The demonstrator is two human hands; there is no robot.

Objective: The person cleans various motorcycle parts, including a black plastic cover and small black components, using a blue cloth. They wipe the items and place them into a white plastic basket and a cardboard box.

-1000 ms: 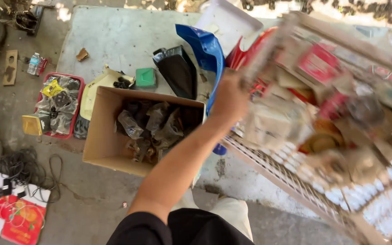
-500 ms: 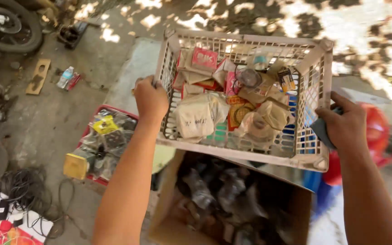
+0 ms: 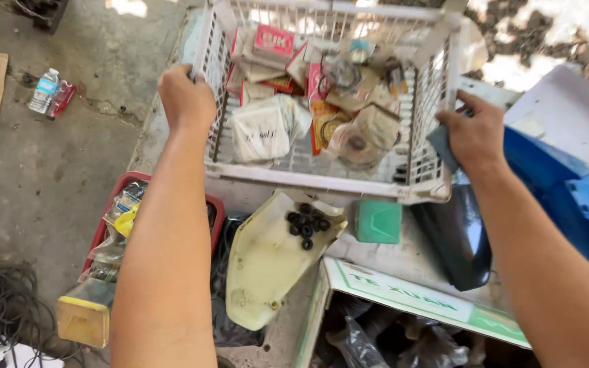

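Between both hands, white lattice plastic crate holds paper packets.

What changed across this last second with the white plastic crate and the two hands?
A second ago the left hand alone swung the white plastic crate, blurred, at the right. The right hand then took the opposite wall, and the crate now sits further forward, past the cardboard box. Unchanged: its packets, the red tray and the left hand's grip.

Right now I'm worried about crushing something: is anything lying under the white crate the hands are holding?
Yes. Both the left hand and right hand grip the white crate. By its near edge lie a cream panel with black rings and a green box.
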